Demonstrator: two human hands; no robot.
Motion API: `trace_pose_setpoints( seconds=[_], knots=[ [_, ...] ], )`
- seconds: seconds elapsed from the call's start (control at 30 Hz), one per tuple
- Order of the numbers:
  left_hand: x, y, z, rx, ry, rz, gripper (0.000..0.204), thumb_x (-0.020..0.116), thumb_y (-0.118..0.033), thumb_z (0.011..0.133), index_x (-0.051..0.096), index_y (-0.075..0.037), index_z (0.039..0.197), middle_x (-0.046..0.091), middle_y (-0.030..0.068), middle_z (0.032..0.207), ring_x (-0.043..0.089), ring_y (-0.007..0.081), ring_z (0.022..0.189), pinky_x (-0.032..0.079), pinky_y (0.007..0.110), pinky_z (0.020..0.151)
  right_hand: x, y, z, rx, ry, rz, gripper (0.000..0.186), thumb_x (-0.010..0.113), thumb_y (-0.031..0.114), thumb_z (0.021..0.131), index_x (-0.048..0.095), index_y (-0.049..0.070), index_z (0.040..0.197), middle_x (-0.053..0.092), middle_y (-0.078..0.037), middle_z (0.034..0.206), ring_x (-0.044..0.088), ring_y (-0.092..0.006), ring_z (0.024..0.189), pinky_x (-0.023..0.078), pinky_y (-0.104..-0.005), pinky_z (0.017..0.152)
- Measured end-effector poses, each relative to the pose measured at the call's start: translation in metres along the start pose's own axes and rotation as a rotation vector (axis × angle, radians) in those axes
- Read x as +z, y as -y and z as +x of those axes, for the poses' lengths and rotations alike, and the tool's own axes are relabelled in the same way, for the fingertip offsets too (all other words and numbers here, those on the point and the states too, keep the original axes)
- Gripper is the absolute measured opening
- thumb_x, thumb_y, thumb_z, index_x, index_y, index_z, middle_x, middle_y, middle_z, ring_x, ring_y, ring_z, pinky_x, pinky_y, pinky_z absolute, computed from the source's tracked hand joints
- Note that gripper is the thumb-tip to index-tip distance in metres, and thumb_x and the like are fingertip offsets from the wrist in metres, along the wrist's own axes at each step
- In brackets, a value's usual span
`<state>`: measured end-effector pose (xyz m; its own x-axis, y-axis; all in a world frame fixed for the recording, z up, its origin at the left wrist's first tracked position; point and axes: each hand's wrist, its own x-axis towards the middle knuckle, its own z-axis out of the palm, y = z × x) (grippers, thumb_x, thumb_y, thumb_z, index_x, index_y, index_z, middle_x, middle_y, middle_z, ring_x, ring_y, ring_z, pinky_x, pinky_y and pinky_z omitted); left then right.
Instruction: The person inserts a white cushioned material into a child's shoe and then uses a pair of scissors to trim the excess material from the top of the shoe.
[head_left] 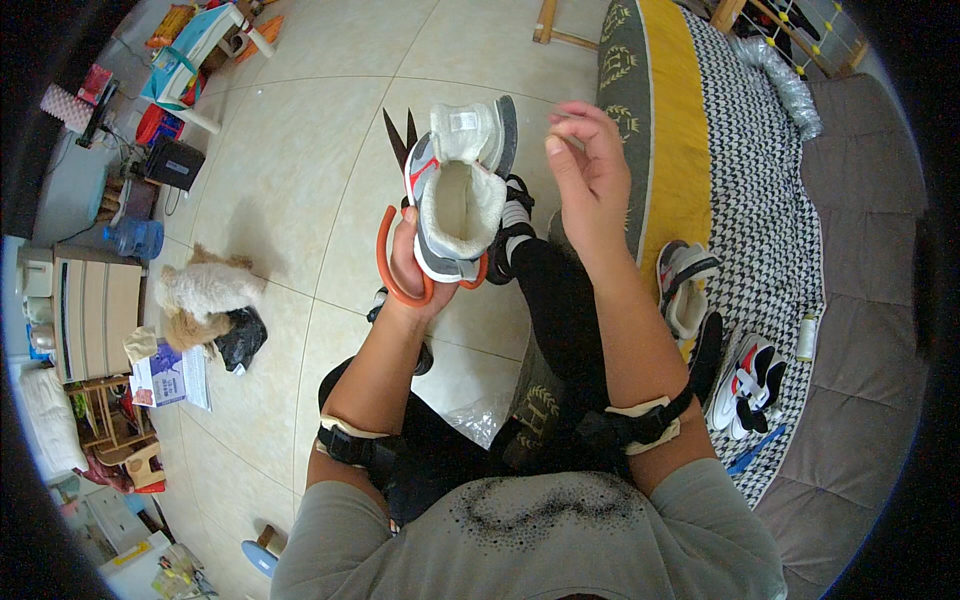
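My left hand point(405, 262) is closed around a child-size, fleece-lined shoe point(424, 232) and a pair of scissors point(384, 248) together. The shoe is grey and white with red trim, its opening facing me and its padded tongue folded up and away. Behind the shoe, the scissors' orange handle loops show at the heel, and their dark blades stick out apart on its left side. To the right of the shoe, apart from it, my right hand point(595, 180) is raised with thumb and fingertips brought together in a pinch. Anything between those fingertips is too small to make out.
On the houndstooth sofa cover point(745, 150) at my right lie a matching shoe point(687, 290), white-red-black shoes point(745, 385), a white thread spool point(806, 338) and a blue pen-like stick point(757, 450). A fluffy dog point(207, 290) stands on the tiled floor at left, beside a black bag point(241, 340).
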<state>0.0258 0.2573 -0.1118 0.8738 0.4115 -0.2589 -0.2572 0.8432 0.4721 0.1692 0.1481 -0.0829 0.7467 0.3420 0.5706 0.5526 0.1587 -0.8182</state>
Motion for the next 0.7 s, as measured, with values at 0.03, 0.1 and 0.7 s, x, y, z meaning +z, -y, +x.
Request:
trace_pose_setpoints(
  seconds=[0.03, 0.1, 0.7],
  knots=[
    [-0.001, 0.0, 0.0, 0.016, 0.021, 0.009, 0.047, 0.03, -0.039, 0.093, 0.041, -0.006, 0.125, 0.058, 0.0123, 0.108, 0.065, 0.0224, 0.075, 0.054, 0.031, 0.041, 0.002, 0.005, -0.001, 0.133, -0.013, 0.077, 0.024, 0.063, 0.008, 0.079, 0.054, 0.005, 0.102, 0.05, -0.01, 0.114, 0.054, -0.0192, 0.097, 0.048, -0.032, 0.08],
    [-0.014, -0.003, 0.001, -0.026, 0.166, 0.04, 0.053, 0.038, -0.044, 0.091, 0.038, -0.008, 0.13, 0.052, 0.0104, 0.12, 0.055, 0.0234, 0.1, 0.045, 0.036, 0.076, 0.008, 0.019, -0.003, 0.399, -0.038, 0.231, 0.031, 0.062, 0.008, 0.079, 0.052, 0.004, 0.109, 0.05, -0.01, 0.115, 0.055, -0.0192, 0.095, 0.047, -0.0324, 0.08],
    [-0.001, -0.007, 0.003, -0.214, 0.384, 0.002, 0.044, 0.04, -0.032, 0.09, 0.046, -0.002, 0.122, 0.059, 0.0153, 0.107, 0.063, 0.0259, 0.088, 0.055, 0.038, 0.071, -0.017, 0.034, -0.002, 0.564, 0.464, 0.558, 0.012, 0.057, 0.008, 0.084, 0.055, 0.003, 0.095, 0.061, -0.003, 0.083, 0.057, -0.0103, 0.073, 0.047, -0.0243, 0.069]
  ],
)
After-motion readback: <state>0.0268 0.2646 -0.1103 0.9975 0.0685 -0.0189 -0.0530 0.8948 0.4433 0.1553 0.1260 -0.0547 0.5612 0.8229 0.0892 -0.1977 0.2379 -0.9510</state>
